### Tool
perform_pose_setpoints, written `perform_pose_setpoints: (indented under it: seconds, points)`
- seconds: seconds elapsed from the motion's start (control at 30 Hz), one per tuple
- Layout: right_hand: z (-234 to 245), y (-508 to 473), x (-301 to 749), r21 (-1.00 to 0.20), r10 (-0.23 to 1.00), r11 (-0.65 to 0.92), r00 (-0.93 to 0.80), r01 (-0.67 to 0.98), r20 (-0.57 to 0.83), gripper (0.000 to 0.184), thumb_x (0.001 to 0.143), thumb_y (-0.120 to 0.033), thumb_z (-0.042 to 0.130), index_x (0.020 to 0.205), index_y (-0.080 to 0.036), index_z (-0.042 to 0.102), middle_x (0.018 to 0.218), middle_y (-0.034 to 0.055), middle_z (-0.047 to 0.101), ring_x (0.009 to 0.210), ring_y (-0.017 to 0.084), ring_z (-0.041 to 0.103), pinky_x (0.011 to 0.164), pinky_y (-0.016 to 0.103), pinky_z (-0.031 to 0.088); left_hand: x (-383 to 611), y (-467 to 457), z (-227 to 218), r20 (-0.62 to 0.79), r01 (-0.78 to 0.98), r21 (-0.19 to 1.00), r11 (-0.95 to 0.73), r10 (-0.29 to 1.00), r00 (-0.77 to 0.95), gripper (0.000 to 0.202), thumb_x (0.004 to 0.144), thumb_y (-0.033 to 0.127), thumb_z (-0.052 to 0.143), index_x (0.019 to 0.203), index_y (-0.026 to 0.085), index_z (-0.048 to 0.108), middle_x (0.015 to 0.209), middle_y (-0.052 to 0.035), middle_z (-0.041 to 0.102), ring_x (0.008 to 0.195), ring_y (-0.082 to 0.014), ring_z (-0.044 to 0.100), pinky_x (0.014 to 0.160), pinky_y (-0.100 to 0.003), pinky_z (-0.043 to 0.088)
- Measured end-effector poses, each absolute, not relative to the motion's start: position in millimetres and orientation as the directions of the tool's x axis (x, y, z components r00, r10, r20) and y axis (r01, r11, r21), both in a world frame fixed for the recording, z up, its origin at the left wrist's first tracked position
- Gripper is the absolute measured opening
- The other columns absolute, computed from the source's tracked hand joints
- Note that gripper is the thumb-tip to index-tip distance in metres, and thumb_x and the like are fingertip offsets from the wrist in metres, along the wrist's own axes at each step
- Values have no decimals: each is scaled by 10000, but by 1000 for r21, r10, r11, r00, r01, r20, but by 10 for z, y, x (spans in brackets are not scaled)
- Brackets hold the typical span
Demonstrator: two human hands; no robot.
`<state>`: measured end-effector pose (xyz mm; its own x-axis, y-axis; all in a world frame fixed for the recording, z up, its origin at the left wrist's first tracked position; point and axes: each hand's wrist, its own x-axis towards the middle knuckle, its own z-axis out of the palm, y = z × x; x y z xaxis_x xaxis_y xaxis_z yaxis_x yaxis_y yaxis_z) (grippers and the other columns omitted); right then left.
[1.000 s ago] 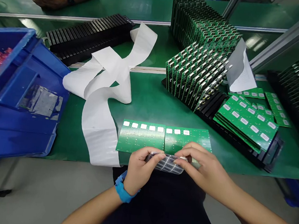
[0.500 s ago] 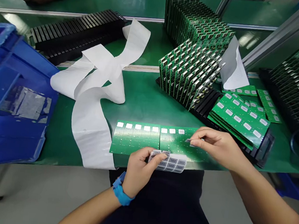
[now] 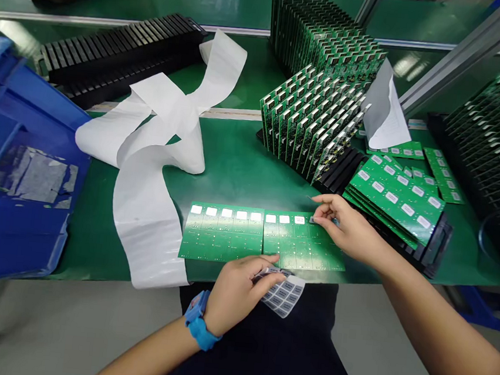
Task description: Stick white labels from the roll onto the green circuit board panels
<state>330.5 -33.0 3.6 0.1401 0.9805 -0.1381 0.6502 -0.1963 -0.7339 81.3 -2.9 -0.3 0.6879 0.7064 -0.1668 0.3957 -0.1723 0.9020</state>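
head view: left hand (image 3: 233, 292) pinches label sheet (image 3: 286, 294), right hand (image 3: 344, 227) pinches a small, half-hidden label (image 3: 313, 219).

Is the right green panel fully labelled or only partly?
Partly: the right panel shows three white labels along its top edge; the right hand holds another beside them.

Bright, even overhead light
Glare streaked the far green bench (image 3: 214, 7); edges bowed with wide-angle distortion, shadows stayed soft.

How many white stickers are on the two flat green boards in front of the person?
8 stickers: five along the top edge of the left board, three on the right board; the right hand may hide a ninth.
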Motion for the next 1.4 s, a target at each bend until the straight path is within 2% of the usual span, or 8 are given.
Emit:
perform_pose_setpoints:
  seconds: [0.33,0.53,0.6,0.73,0.83,1.13,1.27,1.4]
  points:
    - [-49,-372,3244,-680,986,-160,155,716,-69,279,843,-183,489,1110,-189,411,815,28,577,722,187,551,675,344,474,821,-34,0,-171,458,854,-246,699,694,118,828,300,597,789,218,673,1091,2,673,928,-202,664,780,-300,543]
    - [-46,-469,3174,-328,972,10,68,945,227,131,870,-170,460,981,-154,528,1024,138,567,1020,293,488,838,442,420,833,-38,-6,-167,459,852,-254,698,696,124,837,306,586,802,220,670,1077,-1,679,965,-210,651,797,-307,538]
    - [15,-515,3248,-337,949,-54,154,940,276,122,867,-215,489,959,-150,537,1055,150,544,1003,289,499,831,426,425,835,-39,-11,-167,465,847,-258,701,693,125,839,310,582,825,224,672,1079,-3,678,963,-214,652,811,-318,536]
    - [99,-589,3496,-558,957,-277,274,782,-91,154,881,-331,477,833,-198,538,764,38,564,655,182,533,571,300,432,837,-47,-23,-163,464,847,-258,706,690,144,848,324,564,843,229,672,1089,-5,674,947,-218,656,797,-323,543]
    - [76,-599,3620,-588,927,-357,200,726,-317,202,889,-369,440,791,-212,522,716,9,561,604,164,512,524,278,390,835,-57,-31,-157,457,853,-251,713,683,148,850,332,562,852,232,671,1082,-2,677,959,-214,652,804,-315,541]
    - [29,-485,3578,-575,911,-398,231,715,-343,219,865,-377,422,780,-208,532,662,6,554,561,165,495,500,277,374,824,-73,-49,-143,450,855,-258,717,682,156,848,334,564,878,233,678,1077,-10,680,944,-211,657,801,-311,541]
    - [-22,-504,3509,-522,925,-374,274,766,-262,177,846,-331,461,758,-196,533,686,30,556,587,182,521,539,302,411,827,-66,-40,-172,463,855,-232,716,677,152,850,331,560,867,235,677,1079,-3,679,949,-211,652,808,-302,526]
    - [-3,-623,3299,-344,938,-287,336,894,88,264,857,-296,495,1052,-121,518,843,116,548,769,272,545,670,405,454,834,-49,17,-226,470,867,-164,711,666,200,891,331,485,885,229,657,1059,-15,682,910,-197,648,730,-258,511]
